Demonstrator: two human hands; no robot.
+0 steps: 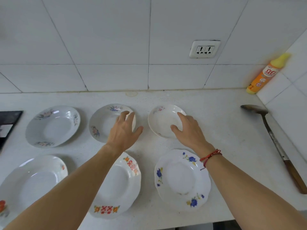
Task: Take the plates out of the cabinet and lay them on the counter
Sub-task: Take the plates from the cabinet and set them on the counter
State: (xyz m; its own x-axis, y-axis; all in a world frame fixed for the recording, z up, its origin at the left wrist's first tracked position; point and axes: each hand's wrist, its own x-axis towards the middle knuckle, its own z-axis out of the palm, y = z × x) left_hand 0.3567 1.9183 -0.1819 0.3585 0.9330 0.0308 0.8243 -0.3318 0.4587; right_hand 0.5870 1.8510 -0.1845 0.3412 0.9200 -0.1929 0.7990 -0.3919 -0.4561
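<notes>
While the left forearm is crossing the front row, it is hiding the left part of the red-patterned plate (123,183) and the right edge of the front-left plate (33,181), which is also being cut off by the picture's lower left corner. Six plates are lying flat and face up on the counter (229,130) in two rows of three; being round, they are showing no long axis. The left hand (123,130) is reaching over the right rim of the back-middle plate (101,123), fingers spread and relaxed above its basin and thumb pointing out past the rim, though whether the fingertips are touching the plate is hard to make out. The right hand (187,130) is covering the right side of the small cream plate (161,120), with thumb and forefinger lying inside its bowl; its other fingers are being hidden by the back of the hand, so I cannot tell whether they are gripping the rim. A red bracelet (210,156) is sitting on that wrist, which is overlapping the upper right rim of the blue-flowered plate (179,178). The back-left plate (53,127) is lying uncovered. A spatula (274,143) is lying at the right, its handle running out of view, near an orange bottle (264,74) standing in the corner.
</notes>
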